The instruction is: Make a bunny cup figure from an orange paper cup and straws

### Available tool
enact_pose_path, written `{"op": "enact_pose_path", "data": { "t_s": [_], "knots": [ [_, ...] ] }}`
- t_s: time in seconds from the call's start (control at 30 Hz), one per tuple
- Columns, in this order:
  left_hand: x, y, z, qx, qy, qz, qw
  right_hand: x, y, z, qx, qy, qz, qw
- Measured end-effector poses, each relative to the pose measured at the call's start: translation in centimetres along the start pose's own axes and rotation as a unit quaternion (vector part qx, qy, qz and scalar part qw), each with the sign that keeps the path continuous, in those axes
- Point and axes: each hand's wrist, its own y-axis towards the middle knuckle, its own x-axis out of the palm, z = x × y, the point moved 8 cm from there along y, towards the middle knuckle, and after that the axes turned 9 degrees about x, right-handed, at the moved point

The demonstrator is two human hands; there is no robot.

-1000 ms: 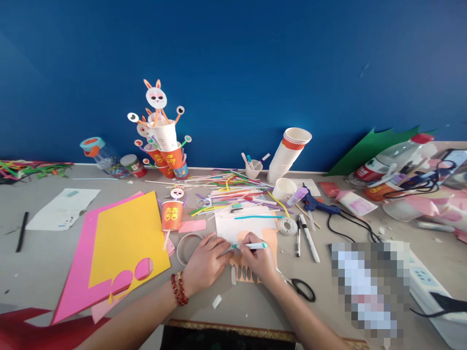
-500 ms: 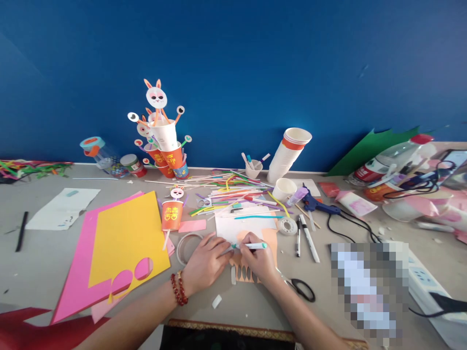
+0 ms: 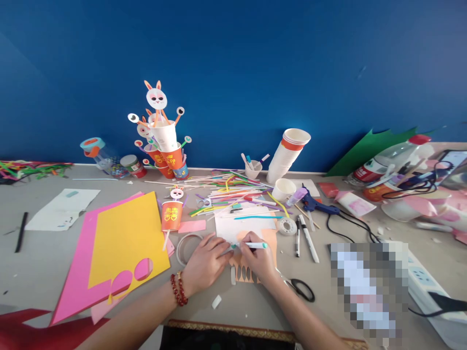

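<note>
My right hand (image 3: 258, 256) is closed round a white marker (image 3: 260, 245) with a green end, its tip over a small pale piece with green colour on it (image 3: 234, 245). My left hand (image 3: 207, 261) lies beside it, fingertips pressed at that small piece, thumb and fingers together. Below both hands are a white sheet (image 3: 226, 226) and an orange paper (image 3: 270, 243) with leaf-shaped holes. A tape roll (image 3: 185, 243) sits partly behind my left hand. Black-handled scissors (image 3: 302, 290) rest beside my right wrist.
Yellow card (image 3: 127, 233) and a red cup figure (image 3: 171, 216) lie left. Straws (image 3: 237, 187) are heaped behind the sheet. Rabbit cups (image 3: 170, 158) and stacked cups (image 3: 286, 155) stand near the wall. A glue gun (image 3: 321, 206), bottle (image 3: 386, 160) and power strip (image 3: 423, 282) are right.
</note>
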Motion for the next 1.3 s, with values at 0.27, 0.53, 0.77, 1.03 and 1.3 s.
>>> {"op": "enact_pose_path", "data": {
  "t_s": [0.27,0.53,0.77,1.03,1.3],
  "knots": [
    [-0.1,0.0,0.0,0.002,-0.001,0.003,1.000,0.1,0.0,0.1,0.003,0.011,-0.003,1.000],
    [0.0,0.0,0.0,0.000,-0.001,0.002,1.000,-0.1,0.1,0.1,0.016,0.054,-0.003,0.998],
    [-0.2,0.0,0.1,-0.006,0.002,0.006,1.000,-1.1,0.3,-0.5,0.048,0.153,0.040,0.986],
    [-0.2,-0.2,-0.1,-0.014,0.022,0.009,1.000,-2.3,0.4,-1.0,0.068,0.230,0.053,0.969],
    [-1.8,-0.2,-0.9,-0.045,-0.101,0.089,0.990,-4.5,0.8,-2.5,0.091,0.331,0.028,0.939]
  ]
}}
